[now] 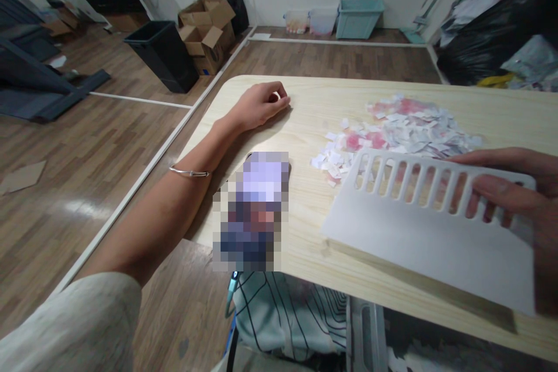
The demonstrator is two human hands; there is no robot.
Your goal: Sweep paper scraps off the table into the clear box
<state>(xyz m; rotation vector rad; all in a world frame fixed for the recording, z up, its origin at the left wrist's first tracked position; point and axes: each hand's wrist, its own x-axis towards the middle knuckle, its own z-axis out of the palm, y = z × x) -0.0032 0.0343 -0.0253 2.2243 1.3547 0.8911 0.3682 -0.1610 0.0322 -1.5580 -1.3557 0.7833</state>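
Observation:
My right hand [514, 192] grips a white plastic scraper [427, 244] by its slotted upper edge, thumb on the near side. The scraper is tilted over the near right part of the light wooden table [305, 128]. Beyond it lies a loose heap of small paper scraps [418, 128], mostly white with some pink ones. My left hand [264, 106] rests on the table's far left part, fingers curled in with thumb and forefinger close together; nothing shows in it. A phone-like object [261, 186], blurred out by pixels, lies nearer than that hand.
Below the table's front edge are a patterned teal cloth [292, 314], a cable [231, 293] and a grey container [366, 331] beside more scraps. A black bin [163, 55], cardboard boxes [207, 32], a teal tub [360, 17] and black bags [488, 40] stand around on the floor.

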